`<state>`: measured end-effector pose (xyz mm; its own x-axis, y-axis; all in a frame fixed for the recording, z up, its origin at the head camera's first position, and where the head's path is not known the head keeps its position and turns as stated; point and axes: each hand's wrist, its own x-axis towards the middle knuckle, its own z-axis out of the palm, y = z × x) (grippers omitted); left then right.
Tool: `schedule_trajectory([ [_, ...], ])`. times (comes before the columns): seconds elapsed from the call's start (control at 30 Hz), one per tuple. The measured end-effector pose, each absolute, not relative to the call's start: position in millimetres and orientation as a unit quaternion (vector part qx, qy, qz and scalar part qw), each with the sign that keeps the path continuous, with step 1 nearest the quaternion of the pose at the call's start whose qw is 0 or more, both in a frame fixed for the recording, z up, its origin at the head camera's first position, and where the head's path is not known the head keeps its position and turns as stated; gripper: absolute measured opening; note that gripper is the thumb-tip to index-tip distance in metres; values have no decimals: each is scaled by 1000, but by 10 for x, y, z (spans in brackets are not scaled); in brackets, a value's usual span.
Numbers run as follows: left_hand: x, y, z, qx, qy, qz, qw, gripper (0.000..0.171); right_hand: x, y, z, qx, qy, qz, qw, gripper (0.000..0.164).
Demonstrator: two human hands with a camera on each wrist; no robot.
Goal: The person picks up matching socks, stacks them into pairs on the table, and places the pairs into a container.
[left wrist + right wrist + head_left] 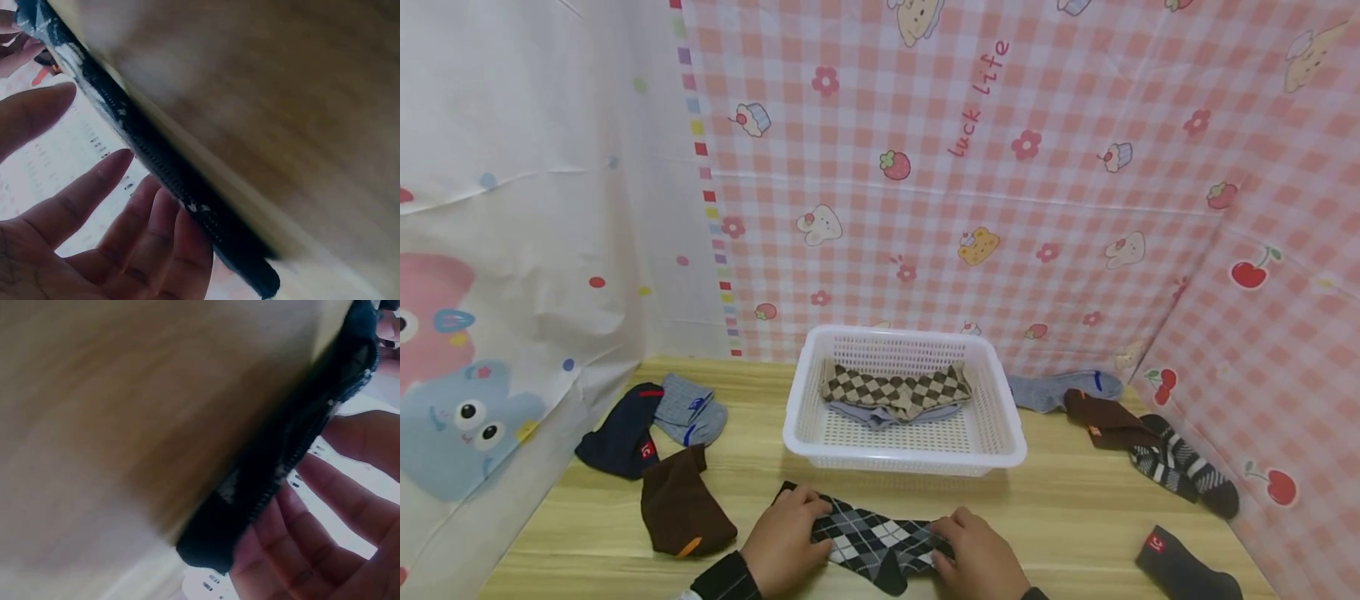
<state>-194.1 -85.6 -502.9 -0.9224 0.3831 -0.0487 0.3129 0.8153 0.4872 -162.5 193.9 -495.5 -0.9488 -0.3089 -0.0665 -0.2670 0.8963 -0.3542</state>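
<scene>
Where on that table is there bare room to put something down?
One bare patch lies between the right hand and the dark grey sock; another between the white basket and the brown sock at left. It's crowded where the patterned black socks meet a second brown sock, and where the left hand rests on the argyle sock.

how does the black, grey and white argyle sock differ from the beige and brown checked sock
The black, grey and white argyle sock is in front of the white plastic basket, while the beige and brown checked sock lies inside. The left hand and right hand touch the argyle sock, not the checked one. Both socks are patterned.
</scene>
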Motion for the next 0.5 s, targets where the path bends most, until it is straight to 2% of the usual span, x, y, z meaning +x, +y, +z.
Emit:
schedule_trajectory([
  [0.5,-2044,-864,-5067,236,951,190,61,42,-1691,2082,-5087,-231,958,-162,46,35],
])
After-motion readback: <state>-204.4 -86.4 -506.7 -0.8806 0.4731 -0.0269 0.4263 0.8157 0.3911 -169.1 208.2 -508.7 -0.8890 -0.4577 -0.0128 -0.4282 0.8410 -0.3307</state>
